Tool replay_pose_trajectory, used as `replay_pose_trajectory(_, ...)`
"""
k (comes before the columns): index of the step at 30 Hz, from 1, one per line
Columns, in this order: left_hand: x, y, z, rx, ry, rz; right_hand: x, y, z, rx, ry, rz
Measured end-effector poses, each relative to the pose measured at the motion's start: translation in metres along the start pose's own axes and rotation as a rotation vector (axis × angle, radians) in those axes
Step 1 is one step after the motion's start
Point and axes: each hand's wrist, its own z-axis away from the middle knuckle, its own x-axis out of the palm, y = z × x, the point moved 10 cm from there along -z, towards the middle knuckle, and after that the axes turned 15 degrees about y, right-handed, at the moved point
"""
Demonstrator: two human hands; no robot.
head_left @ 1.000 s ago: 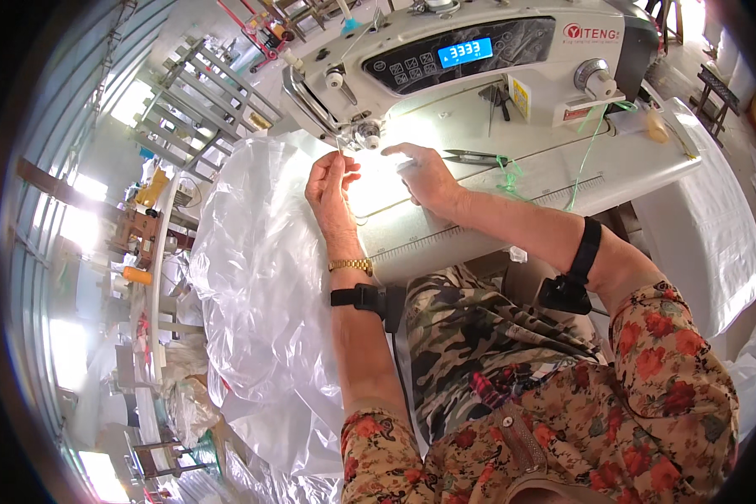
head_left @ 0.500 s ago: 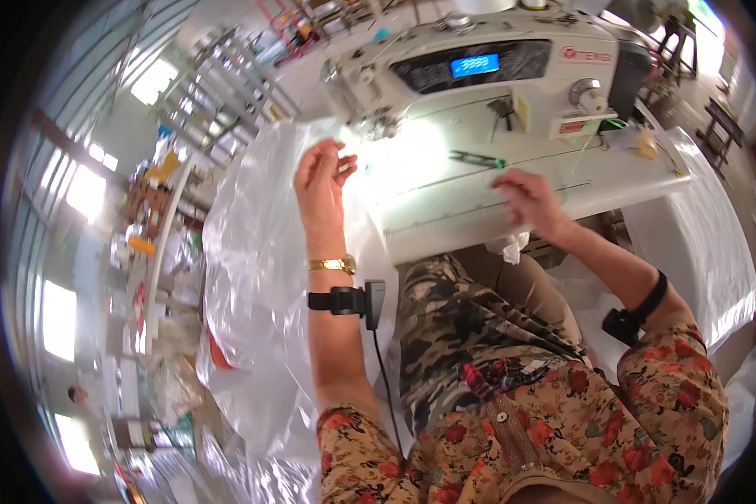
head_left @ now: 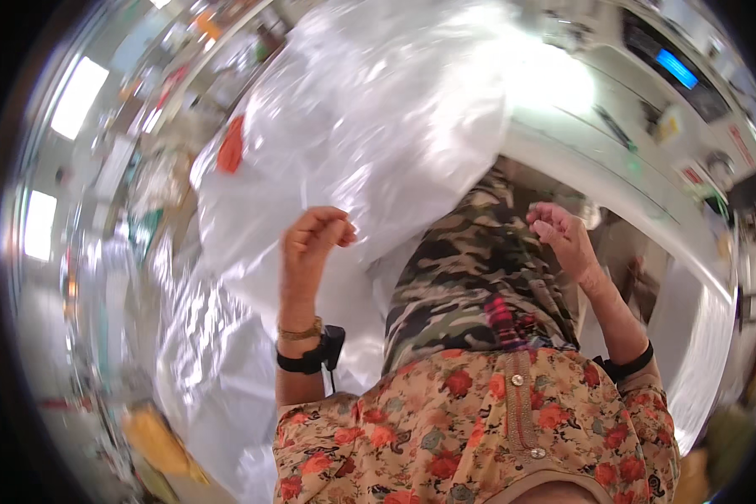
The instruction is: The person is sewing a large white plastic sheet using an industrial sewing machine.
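Note:
My left hand [head_left: 315,239] is raised in front of a large sheet of shiny translucent white plastic [head_left: 378,92]. Its fingers are bent and drawn together; whether they pinch a bit of the plastic cannot be made out. Above my camouflage-trousered lap, close to the front edge of the sewing machine table [head_left: 596,164], is my right hand [head_left: 563,239]. Its fingers are loosely curved, the thumb stands apart from them, and nothing shows between them. The sewing machine [head_left: 672,67], with a lit blue display, stands at the upper right, its lamp glaring on the table.
Thread snips [head_left: 615,126] lie on the machine table. An orange-red piece [head_left: 231,145] sits at the plastic's left edge. More crumpled plastic [head_left: 202,336] spreads at the lower left, near a yellow-brown item [head_left: 161,441]. A cluttered shelf runs along the far left.
My view has swung left and down, putting the machine at the upper right. My left hand has left the lamp-lit needle area; my right hand has drawn back from over the table toward my lap.

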Motion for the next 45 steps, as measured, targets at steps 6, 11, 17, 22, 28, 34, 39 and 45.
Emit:
replay_pose_trajectory(6, -0.119, -0.113, 0.126, -0.314, 0.384, -0.161, 0.064, 0.009, -0.045, 0.143, -0.061, -0.202)
replay_pose_trajectory(11, -0.159, -0.146, 0.215, -0.326, 0.65, -0.623, 0.111, 0.001, -0.063, 0.221, -0.149, -0.29)
replay_pose_trajectory(17, -0.112, -0.212, 0.209, -0.37, 0.587, -0.807, 0.139, -0.018, -0.063, 0.215, -0.114, -0.396)
replay_pose_trajectory(22, -0.072, -0.311, 0.21, -0.713, 0.523, -0.502, 0.149, -0.05, -0.048, 0.155, -0.097, -0.442)
replay_pose_trajectory(28, -0.072, -0.408, 0.205, -0.944, 0.372, -0.841, 0.161, -0.074, -0.026, 0.13, -0.101, -0.508)
replay_pose_trajectory(34, -0.057, -0.428, 0.215, -1.063, 0.56, -0.672, 0.159, -0.086, -0.009, 0.186, -0.093, -0.578)
replay_pose_trajectory(39, -0.1, -0.408, 0.221, -1.002, 1.1, -0.789, 0.151, -0.107, 0.0, 0.027, -0.08, -0.51)
replay_pose_trajectory(45, -0.16, -0.359, 0.22, -0.309, 1.264, -0.648, 0.13, -0.118, -0.01, -0.1, 0.036, -0.329)
